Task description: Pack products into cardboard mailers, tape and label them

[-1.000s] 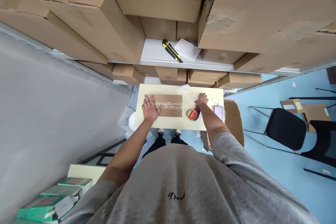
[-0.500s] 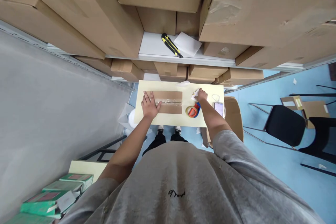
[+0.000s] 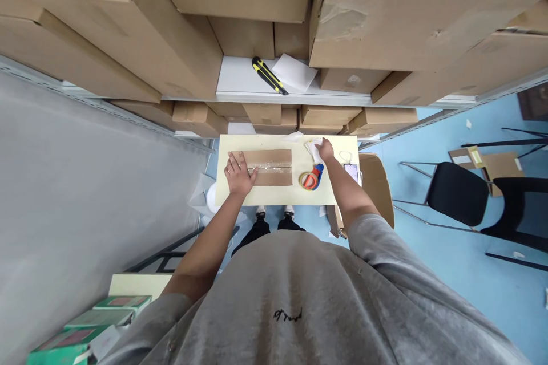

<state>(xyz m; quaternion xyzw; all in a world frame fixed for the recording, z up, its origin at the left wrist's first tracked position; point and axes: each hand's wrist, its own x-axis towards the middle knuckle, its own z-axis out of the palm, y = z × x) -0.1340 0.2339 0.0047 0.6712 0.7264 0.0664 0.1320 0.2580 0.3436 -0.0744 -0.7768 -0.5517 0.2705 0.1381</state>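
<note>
My left hand (image 3: 240, 175) lies flat with its fingers spread on the left end of a flat cardboard box (image 3: 274, 158). Clear tape runs along the seam across the box top. My right hand (image 3: 326, 150) is closed on the edge of a white slip of paper (image 3: 315, 152), near the back right of the cream table (image 3: 331, 196). Just below that hand rests a tape dispenser (image 3: 317, 175), blue and red with a roll of tape. A phone (image 3: 351, 171) lies at the table's right edge.
Shelves packed with cardboard boxes (image 3: 252, 37) rise behind the table. A black and yellow utility knife (image 3: 269, 75) and white paper (image 3: 295, 72) lie on one shelf. An open carton (image 3: 377, 188) and a black chair (image 3: 457, 194) stand to the right, green boxes (image 3: 72, 345) at lower left.
The white slip now shows more fully under my right hand, which has shifted slightly relative to the dispenser. My left hand stays on the box. The whole view has shifted a little.
</note>
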